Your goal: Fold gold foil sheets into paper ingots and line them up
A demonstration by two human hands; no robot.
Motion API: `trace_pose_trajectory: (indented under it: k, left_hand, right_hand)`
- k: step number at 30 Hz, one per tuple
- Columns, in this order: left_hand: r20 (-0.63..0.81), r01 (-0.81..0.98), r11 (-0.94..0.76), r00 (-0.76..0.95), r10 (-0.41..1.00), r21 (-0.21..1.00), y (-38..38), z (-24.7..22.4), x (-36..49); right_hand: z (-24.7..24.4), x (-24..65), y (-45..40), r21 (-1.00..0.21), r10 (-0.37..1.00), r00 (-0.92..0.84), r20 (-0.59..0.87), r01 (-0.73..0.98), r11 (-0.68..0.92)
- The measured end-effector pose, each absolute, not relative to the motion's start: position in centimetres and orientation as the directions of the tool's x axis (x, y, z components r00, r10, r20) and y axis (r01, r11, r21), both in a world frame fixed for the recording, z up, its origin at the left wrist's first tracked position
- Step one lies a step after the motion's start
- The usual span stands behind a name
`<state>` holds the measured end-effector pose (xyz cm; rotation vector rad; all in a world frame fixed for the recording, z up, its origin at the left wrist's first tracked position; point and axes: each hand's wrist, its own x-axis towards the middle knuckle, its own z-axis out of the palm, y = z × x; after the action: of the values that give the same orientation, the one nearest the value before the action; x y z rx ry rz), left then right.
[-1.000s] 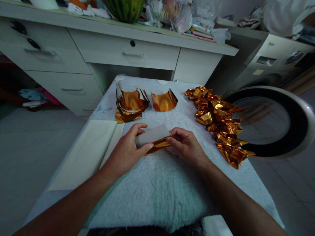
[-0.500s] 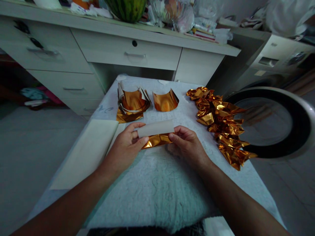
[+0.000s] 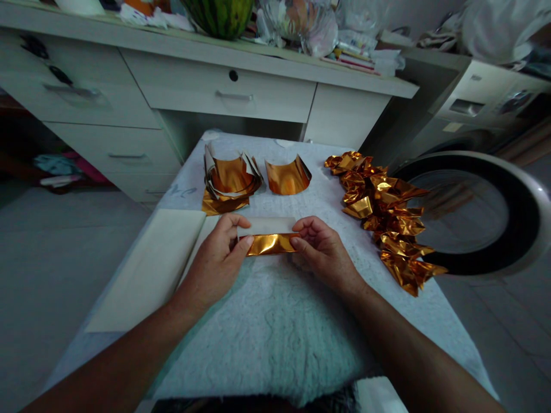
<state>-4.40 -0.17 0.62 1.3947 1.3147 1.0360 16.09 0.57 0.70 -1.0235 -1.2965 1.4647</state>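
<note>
Between my two hands is a sheet of gold foil paper, with a white strip along its far side and shiny gold along its near side. My left hand pinches its left end between thumb and fingers. At the right end, my right hand grips it the same way. Beyond my hands stands a stack of curled gold foil sheets, white on the back. A single curled gold sheet sits to its right. Several folded, crumpled gold foil pieces lie in a row at the right.
A cloth-covered table carries all this. White paper or card lies along its left side. Behind it is a white drawer desk with a watermelon on top. An open washing machine door reaches the table's right edge.
The foil sheet has been levelled and shifted slightly left and its white strip looks narrower. My right hand's fingers have moved a little with it. Both hands keep their hold.
</note>
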Motion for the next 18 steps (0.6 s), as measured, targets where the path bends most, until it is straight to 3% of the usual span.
trace_pose_trajectory:
  k: [10, 18]
  left_hand:
    - [0.031, 0.300, -0.053, 0.079, 0.996, 0.953, -0.44, 1.05, -4.54]
    - [0.021, 0.337, -0.054, 0.103, 0.995, 0.940, -0.58, 1.11, -4.71]
  right_hand:
    - [0.79, 16.42, 0.69, -0.992, 0.962, -0.263, -0.080, -0.075, -0.103]
    - [0.98, 16.40, 0.71, -0.997, 0.975, -0.217, -0.047, -0.056, -0.060]
